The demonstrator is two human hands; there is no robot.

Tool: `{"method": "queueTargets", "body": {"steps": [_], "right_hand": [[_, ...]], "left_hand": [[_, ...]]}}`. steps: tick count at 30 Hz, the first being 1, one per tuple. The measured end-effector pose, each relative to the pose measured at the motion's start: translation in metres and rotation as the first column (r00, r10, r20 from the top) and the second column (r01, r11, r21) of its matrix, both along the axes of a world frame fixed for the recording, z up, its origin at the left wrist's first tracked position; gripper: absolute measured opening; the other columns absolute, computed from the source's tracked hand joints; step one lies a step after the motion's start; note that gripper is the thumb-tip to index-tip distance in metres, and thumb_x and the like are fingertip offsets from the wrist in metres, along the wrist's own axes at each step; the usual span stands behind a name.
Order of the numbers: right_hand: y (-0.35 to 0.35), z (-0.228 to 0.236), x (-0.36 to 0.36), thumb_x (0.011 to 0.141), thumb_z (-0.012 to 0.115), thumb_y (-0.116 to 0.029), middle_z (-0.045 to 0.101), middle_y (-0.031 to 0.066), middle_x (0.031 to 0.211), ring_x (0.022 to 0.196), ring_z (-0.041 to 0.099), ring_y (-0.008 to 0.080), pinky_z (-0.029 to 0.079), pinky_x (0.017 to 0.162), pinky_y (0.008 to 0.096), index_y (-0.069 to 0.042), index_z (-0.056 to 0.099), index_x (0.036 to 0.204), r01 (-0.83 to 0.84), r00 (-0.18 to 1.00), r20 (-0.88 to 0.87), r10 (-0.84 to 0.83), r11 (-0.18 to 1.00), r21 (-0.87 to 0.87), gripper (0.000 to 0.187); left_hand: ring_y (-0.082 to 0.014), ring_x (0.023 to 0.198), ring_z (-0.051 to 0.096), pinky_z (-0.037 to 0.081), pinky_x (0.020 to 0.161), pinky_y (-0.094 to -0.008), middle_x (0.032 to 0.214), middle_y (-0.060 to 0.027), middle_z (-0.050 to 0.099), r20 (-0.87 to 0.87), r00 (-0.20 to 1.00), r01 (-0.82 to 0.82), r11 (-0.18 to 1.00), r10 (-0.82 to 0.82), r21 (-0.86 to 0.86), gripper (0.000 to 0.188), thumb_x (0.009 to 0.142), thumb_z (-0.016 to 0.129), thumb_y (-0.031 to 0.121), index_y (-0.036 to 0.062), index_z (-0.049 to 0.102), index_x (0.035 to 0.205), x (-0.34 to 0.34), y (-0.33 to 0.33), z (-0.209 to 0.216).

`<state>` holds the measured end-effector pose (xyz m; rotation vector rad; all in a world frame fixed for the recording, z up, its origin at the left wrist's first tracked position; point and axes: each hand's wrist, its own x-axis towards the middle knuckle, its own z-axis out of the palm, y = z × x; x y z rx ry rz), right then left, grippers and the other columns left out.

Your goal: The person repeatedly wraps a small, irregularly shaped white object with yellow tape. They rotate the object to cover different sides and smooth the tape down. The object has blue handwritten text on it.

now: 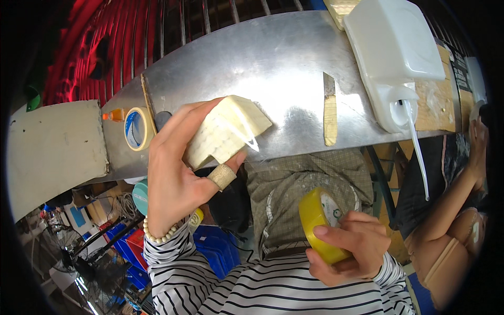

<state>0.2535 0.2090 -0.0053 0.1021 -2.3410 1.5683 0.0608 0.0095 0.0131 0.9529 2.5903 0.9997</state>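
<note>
The left hand [176, 178] gripped a cream foam block [226, 131] above the metal table [283, 63], its long axis slanting up to the right. The right hand [349, 249] clutched a yellow tape roll [315, 220] lower down, right of the block.

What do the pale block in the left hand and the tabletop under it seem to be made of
The pale block held in the left hand looks like foam or a similar light moulded material: cream, matte, with a ribbed face and a cut notch. It could be something else. The tabletop looks like bare sheet metal, likely steel: grey, smooth, with bright glare and blurred reflections.
</note>
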Motion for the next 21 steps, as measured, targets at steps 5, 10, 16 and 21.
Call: {"method": "queueTargets", "body": {"steps": [5,10,16,21], "right_hand": [[-0.001,-0.004,-0.002,0.065,0.083,-0.006,0.047,-0.0026,0.055,0.041,0.041,0.0114,0.036,0.044,0.0241,0.000,0.073,0.109,0.044,0.999,-0.028,-0.043,0.999,0.023,0.045],[-0.009,0.001,-0.004,0.062,0.082,-0.005,0.034,-0.0051,0.053,0.040,0.034,0.0096,0.029,0.041,0.0234,-0.008,0.077,0.106,0.144,0.981,-0.145,-0.128,0.984,0.105,0.044],[-0.015,0.017,-0.005,0.056,0.079,-0.011,0.029,-0.0070,0.056,0.040,0.030,0.0078,0.025,0.039,0.0224,-0.017,0.080,0.097,0.314,0.907,-0.350,-0.234,0.929,0.195,0.041],[0.006,0.015,0.009,0.056,0.074,-0.011,0.034,-0.0045,0.061,0.041,0.031,0.0088,0.026,0.038,0.0233,-0.007,0.077,0.095,0.206,0.923,-0.376,-0.082,0.930,0.304,0.039]], "left_hand": [[-0.0204,0.098,0.070,0.053,0.090,-0.0314,0.106,-0.0140,0.072,0.000,0.996,-0.089,0.989,0.090,0.120,0.062,0.068,0.086,0.007,-0.0022,0.063,0.125,0.007,-0.002,-0.009],[-0.0201,0.098,0.069,0.053,0.089,-0.0312,0.107,-0.0154,0.072,-0.037,0.986,-0.148,0.952,0.163,0.267,0.065,0.068,0.087,0.012,-0.0056,0.063,0.126,0.011,-0.008,-0.003],[-0.0205,0.101,0.068,0.051,0.093,-0.0321,0.110,-0.0172,0.071,-0.062,0.971,-0.194,0.909,0.232,0.368,0.072,0.069,0.087,0.022,-0.0064,0.061,0.130,0.021,-0.015,0.032],[-0.0174,0.094,0.067,0.050,0.084,-0.0281,0.108,-0.0145,0.069,0.306,0.767,-0.608,0.488,0.564,0.626,0.061,0.086,0.073,0.036,-0.0086,0.062,0.125,0.010,-0.034,0.055]]}}
